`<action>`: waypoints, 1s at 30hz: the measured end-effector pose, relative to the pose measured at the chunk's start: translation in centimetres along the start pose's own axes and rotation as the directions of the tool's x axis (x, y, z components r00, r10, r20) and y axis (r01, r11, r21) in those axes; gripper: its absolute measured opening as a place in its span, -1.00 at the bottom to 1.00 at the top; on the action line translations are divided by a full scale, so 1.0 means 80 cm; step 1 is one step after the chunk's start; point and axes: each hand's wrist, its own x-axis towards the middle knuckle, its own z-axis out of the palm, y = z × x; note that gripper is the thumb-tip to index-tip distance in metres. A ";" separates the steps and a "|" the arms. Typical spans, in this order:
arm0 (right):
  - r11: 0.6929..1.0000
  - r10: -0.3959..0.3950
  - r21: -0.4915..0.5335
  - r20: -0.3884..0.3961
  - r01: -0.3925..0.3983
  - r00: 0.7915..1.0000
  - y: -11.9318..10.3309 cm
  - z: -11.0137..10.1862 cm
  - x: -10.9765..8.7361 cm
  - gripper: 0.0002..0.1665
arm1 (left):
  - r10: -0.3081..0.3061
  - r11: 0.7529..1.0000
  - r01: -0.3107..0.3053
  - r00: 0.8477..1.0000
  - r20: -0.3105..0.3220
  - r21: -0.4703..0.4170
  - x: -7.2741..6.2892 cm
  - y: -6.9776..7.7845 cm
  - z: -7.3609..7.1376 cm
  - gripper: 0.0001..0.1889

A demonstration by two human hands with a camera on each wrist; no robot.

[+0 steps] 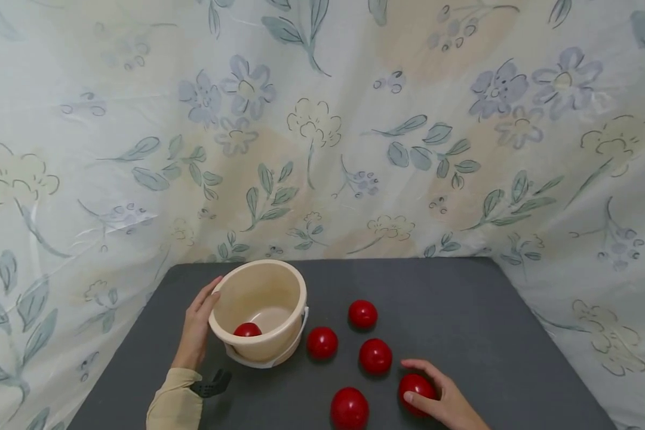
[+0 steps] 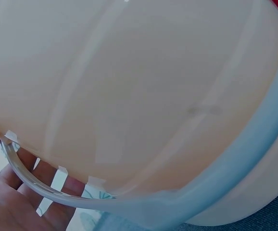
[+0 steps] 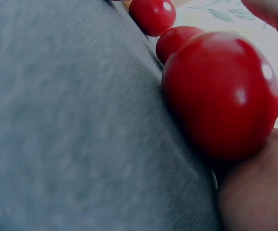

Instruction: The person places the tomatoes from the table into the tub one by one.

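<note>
My left hand (image 1: 196,325) holds the left rim of a cream bucket (image 1: 287,334), which tilts so that its inside shows. In the left wrist view, the fingers (image 2: 31,180) are partly hidden by the bucket's wall and its pale handle (image 2: 216,178). One red ball (image 1: 248,329) lies in the bucket. On the right, my right hand (image 1: 446,397) is around another glossy red ball (image 1: 418,385) on the table. Its thumb lies across that ball, while the index finger stands apart from it. The right wrist view shows the ball (image 3: 221,96) close to the palm.
Several more red balls lie on the dark grey table (image 1: 408,286) between bucket and right hand, among them a near ball (image 1: 349,409), a middle ball (image 1: 375,356) and a far ball (image 1: 362,314). A flowered cloth (image 1: 322,149) hangs behind and along the sides.
</note>
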 end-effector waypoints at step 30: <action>0.999 -0.009 -0.040 0.018 0.009 1.000 0.012 0.002 0.003 -0.20 | -0.006 1.000 0.005 1.000 -0.027 -0.007 -0.004 -0.002 0.006 -0.45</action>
